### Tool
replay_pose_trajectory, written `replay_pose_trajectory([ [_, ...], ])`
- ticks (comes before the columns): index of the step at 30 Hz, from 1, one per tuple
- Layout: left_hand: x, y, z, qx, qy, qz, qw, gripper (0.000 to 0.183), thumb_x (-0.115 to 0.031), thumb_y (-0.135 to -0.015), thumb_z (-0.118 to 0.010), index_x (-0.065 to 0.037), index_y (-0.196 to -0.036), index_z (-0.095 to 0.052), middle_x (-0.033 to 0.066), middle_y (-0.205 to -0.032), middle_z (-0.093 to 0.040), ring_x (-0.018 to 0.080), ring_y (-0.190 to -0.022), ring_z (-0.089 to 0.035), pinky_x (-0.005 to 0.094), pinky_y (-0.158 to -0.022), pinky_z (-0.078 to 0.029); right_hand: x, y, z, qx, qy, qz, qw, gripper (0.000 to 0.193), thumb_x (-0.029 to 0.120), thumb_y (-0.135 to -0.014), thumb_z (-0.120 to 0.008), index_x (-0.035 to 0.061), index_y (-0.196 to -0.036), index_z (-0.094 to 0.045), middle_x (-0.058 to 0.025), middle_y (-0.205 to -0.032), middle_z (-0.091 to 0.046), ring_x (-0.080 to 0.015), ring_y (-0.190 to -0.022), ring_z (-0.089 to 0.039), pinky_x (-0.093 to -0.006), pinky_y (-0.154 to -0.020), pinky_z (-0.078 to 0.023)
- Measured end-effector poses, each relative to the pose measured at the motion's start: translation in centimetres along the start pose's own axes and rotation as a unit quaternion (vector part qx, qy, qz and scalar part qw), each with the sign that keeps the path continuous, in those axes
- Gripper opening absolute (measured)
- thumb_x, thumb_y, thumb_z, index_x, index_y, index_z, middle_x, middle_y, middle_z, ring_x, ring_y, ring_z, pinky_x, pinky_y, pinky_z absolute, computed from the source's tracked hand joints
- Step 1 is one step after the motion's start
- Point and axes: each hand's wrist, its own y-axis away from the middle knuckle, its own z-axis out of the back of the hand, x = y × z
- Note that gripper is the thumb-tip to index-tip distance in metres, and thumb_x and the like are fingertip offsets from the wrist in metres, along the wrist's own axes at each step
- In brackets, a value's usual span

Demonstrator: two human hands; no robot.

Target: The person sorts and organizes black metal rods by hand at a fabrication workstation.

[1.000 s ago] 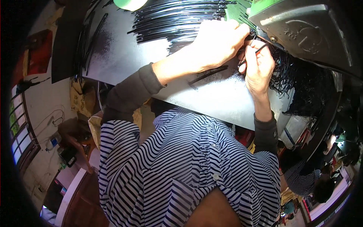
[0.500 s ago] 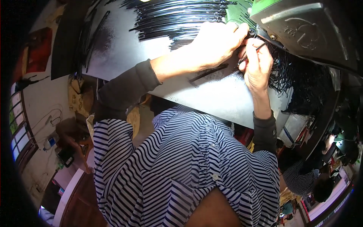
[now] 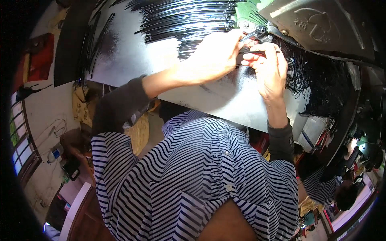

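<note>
My left hand (image 3: 213,56) reaches in from the left over the pale worktable (image 3: 225,96), its fingertips close together by the machine's small metal parts (image 3: 263,34). My right hand (image 3: 272,70) is beside it, thumb and fingers pinching a thin black strip (image 3: 255,52). The strip lies crosswise between the two hands, its left end at my left fingers, where the grip is partly hidden. A large batch of similar black strips (image 3: 185,18) lies in rows just beyond my left hand.
A dark machine housing (image 3: 317,24) with a green base (image 3: 245,14) stands at the far right. Tangled black strands (image 3: 317,84) heap up below it. Loose strips (image 3: 100,44) lie at the table's left. Another person (image 3: 325,186) sits at the lower right.
Both hands have drawn a little nearer to me, away from the metal parts, which now show. The strip in my right hand has turned from slanting to nearly level.
</note>
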Motion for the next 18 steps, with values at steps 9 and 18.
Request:
replay_pose_trajectory([
  [9, 2.0, 0.5, 4.1, 0.18, 0.473, 0.373, 0.778, 0.022, -0.024, -0.095, -0.055, -0.003, -0.099, -0.062, -0.0024, -0.061, -0.046, 0.0058, -0.047, -0.031, 0.0216, -0.041, -0.025, -0.2, -0.2, -0.8, 0.023, -0.079, -0.038, 0.996, 0.023, 0.012, -0.101, -0.042, -0.008, -0.111, -0.05, -0.0211, -0.1, -0.062, -0.0287, -0.085, -0.069, -0.0381, -0.075, -0.059],
  [18, 2.7, -0.4, 4.6, 0.188, 0.283, 0.246, 0.908, 0.026, -0.025, -0.093, -0.057, -0.002, -0.085, -0.063, 0.0007, -0.057, -0.051, 0.0074, -0.045, -0.04, 0.0226, -0.042, -0.032, -0.9, -2.1, -0.4, 0.149, 0.139, 0.005, 0.979, 0.03, 0.021, -0.1, -0.046, -0.006, -0.114, -0.048, -0.022, -0.098, -0.061, -0.0303, -0.088, -0.065, -0.0434, -0.082, -0.056],
])
